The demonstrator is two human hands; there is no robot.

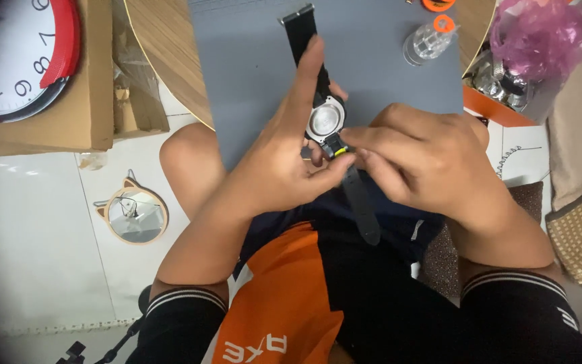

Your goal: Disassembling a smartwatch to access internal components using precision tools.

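The wristwatch (326, 121) is held case-back up above the near edge of the grey mat (250, 74), which covers the round wooden table (163, 54). The left hand (281, 158) is closed on the wristwatch: the index finger lies extended along the upper strap toward the far edge of the mat, the thumb presses toward the lower strap joint, and the remaining fingers support the case from below. The right hand (419, 158) is closed in a pinch, its fingertips meeting at a small yellow piece (340, 151) at the joint between the case and the lower strap (362, 205). The lower strap hangs past the near edge of the mat, over the person's lap. The metal case back faces the camera, between the two hands. A clear plastic container (426, 42) with an orange cap lies near the far right corner of the mat, well apart from both hands. A wall clock (18, 57) rests on a cardboard box (85, 81) left of the table, and a small cat-eared mirror (133, 214) lies on the floor.
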